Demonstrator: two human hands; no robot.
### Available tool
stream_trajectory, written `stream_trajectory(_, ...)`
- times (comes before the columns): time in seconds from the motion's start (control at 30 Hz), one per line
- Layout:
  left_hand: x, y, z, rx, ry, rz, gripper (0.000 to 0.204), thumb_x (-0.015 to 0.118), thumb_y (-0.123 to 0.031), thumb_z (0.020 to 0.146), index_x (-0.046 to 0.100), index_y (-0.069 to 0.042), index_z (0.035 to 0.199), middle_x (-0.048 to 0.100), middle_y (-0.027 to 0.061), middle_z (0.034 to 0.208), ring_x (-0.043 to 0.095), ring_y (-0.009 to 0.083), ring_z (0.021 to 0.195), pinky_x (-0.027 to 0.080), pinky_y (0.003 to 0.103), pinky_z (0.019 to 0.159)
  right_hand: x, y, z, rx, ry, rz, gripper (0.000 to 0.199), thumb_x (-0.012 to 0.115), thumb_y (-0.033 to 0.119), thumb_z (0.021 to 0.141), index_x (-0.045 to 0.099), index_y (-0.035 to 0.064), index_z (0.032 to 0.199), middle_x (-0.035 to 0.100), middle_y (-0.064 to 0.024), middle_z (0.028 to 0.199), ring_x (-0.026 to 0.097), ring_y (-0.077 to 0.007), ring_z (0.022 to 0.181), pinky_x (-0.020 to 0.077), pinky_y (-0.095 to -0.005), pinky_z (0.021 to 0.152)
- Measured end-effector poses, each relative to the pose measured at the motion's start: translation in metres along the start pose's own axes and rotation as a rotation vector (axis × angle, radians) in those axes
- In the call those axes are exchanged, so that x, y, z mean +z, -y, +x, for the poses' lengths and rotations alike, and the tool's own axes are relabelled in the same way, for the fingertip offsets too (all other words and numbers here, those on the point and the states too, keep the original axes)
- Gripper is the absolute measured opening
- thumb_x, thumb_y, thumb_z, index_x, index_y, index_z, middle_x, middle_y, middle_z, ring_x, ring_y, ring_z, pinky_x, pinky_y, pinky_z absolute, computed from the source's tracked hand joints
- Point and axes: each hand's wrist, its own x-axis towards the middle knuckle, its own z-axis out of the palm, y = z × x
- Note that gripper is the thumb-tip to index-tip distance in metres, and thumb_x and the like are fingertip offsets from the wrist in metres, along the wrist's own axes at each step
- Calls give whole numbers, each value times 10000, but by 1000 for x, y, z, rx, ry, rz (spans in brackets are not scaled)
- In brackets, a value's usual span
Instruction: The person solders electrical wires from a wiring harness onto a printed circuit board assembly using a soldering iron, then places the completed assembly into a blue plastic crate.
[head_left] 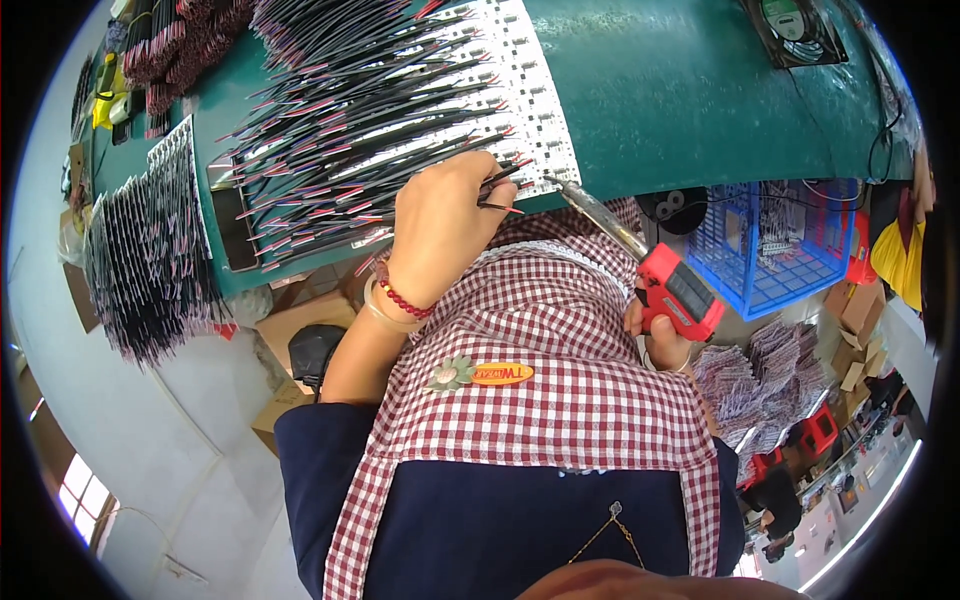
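My left hand point(446, 212) is closed in a pinch on a thin black cable point(497, 186) with a red wire end. It hovers at the near edge of a white circuit board panel point(545, 110), where rows of small dark parts sit. My right hand point(662, 342) is wrapped round the red handle of a soldering iron point(682, 292), which has a small dark display. The iron's metal tip points up and left, at the panel's near corner, just right of the pinched cable. Many black cables point(350, 150) with red and white ends lie across the panel's left side.
The green table mat point(660, 100) spans the bench. At the back right is a fan with a wire coil point(795, 30). Below the bench edge stands a blue basket point(780, 250). More finished cable bundles point(150, 250) hang at the left edge; others point(765, 385) are piled low right.
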Motion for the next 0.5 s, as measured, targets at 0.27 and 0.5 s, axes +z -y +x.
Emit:
stream_trajectory(0.27,-4,-6,-3,27,-8,32,159,679,-189,825,667,-33,797,651,153,727,624,342,661,473,396,595,1,-3,0,-22,-9,10,378,582,375,916,584,-2,893,574,-50,747,528,-122,666,432,-271,614)
stream_trajectory(0.5,0,-4,0,26,10,123,171,688,-214,818,681,-51,767,641,143,670,625,337,632,471,409,574,1,-4,4,-71,-11,-119,300,646,295,859,608,1,818,588,-52,706,554,-144,602,435,-284,555)
